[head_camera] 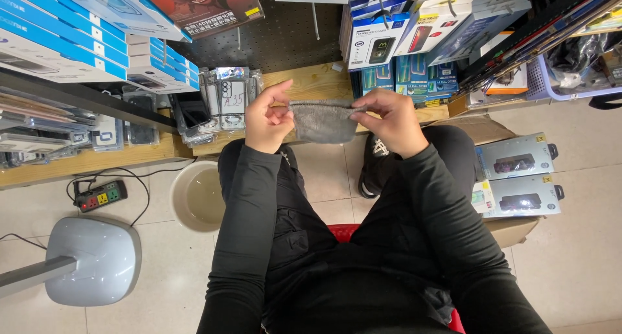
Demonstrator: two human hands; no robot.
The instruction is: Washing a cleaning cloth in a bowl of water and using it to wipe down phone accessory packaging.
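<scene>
Your left hand (269, 117) and right hand (389, 121) hold a small grey cloth (322, 121) stretched between them, just above the middle of the frame, over your knees. The left hand is closed in a pinch on the cloth's left top corner, thumb against the curled fingers, with the forefinger lifted a little. The right hand is closed the same way on the right top corner. The cloth hangs down from that top edge in a soft pouch shape, and its lower edge is free.

To hold it well, keep both pinches right at the corners and the top edge level, so the fabric hangs flat and you can see its whole face. Pull only enough to take out the slack; a knit like this would likely go out of shape if dragged hard. Keep it up in the air, away from the wooden shelf (311, 81) behind it in the upper middle, where packets of phone cases (227, 101) stand close to your left hand.

Below, at lower left, a beige bucket (194, 198) sits on the tiled floor (583, 243) beside your left leg, with a power strip (100, 195) further left. Flat boxes (518, 178) lie at the right.
</scene>
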